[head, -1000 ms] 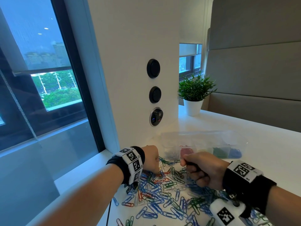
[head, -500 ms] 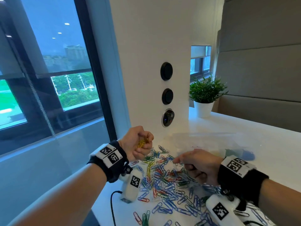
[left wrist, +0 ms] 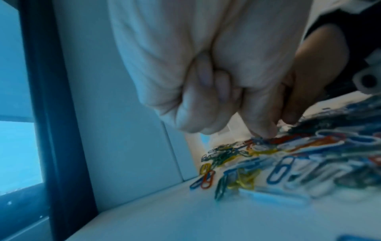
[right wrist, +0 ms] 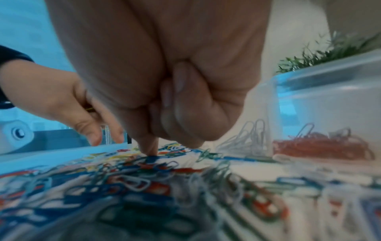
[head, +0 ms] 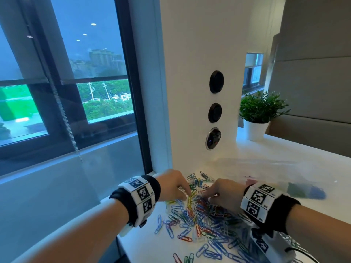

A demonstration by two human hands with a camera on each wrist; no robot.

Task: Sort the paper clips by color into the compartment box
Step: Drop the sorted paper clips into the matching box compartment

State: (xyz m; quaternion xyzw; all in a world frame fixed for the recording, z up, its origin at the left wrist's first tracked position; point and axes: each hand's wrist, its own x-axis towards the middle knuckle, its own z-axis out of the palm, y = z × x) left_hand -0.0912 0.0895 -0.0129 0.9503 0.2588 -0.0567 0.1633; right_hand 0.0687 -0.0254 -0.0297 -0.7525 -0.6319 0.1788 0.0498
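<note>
Both hands reach into the clips [head: 199,215] to pick by color. Left hand [head: 173,186] pinches yellow clips [head: 189,201]; right hand [head: 222,192], fingers curled, presses one fingertip [right wrist: 149,150] down, beside the box [right wrist: 329,101].

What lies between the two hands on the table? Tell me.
Loose paper clips of mixed colours, part of the pile on the white table, fill the gap between the left hand and the right hand; the head view shows it.

Left hand [head: 173,185] lowered, fingers apparently pinching; right hand [head: 221,190] index finger pressing down.
</note>
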